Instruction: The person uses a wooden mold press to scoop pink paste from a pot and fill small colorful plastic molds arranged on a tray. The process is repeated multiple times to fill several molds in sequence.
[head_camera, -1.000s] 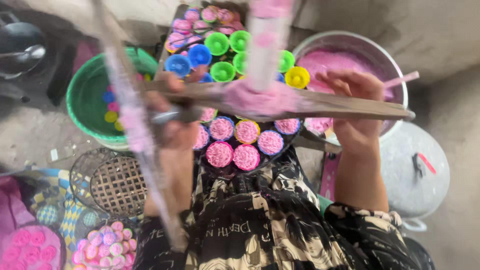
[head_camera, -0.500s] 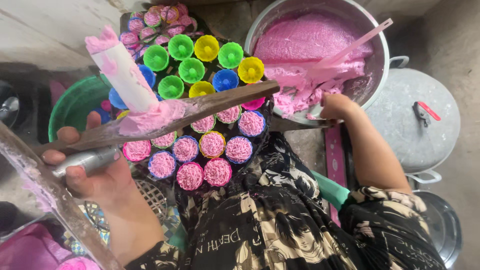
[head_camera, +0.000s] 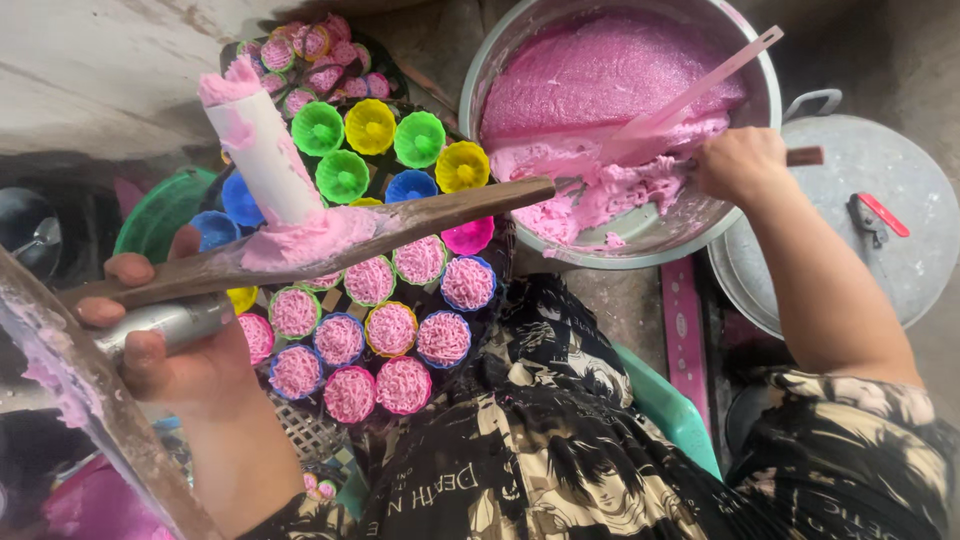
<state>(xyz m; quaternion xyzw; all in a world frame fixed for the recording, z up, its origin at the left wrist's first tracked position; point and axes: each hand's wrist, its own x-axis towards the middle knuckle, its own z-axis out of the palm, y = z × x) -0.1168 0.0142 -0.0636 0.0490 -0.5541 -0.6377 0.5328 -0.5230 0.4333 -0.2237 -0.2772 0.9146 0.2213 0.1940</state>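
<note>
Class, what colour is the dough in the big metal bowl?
Pink dough, in the head view.

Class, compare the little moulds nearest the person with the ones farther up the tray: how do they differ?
The near moulds are filled with stringy pink dough; the far moulds are empty. The near moulds show only thin coloured rims; the far moulds show full green, yellow and blue insides. Both are small, round, fluted cups on one tray.

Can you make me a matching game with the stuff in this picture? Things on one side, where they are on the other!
Things:
1. pink dough
2. wooden press
3. spoon handle
4. grey lid

Places:
A. in the right hand
B. inside the big metal bowl
C. on the ground beside the bowl
D. in the left hand

Pairs: 1-B, 2-D, 3-A, 4-C
</note>
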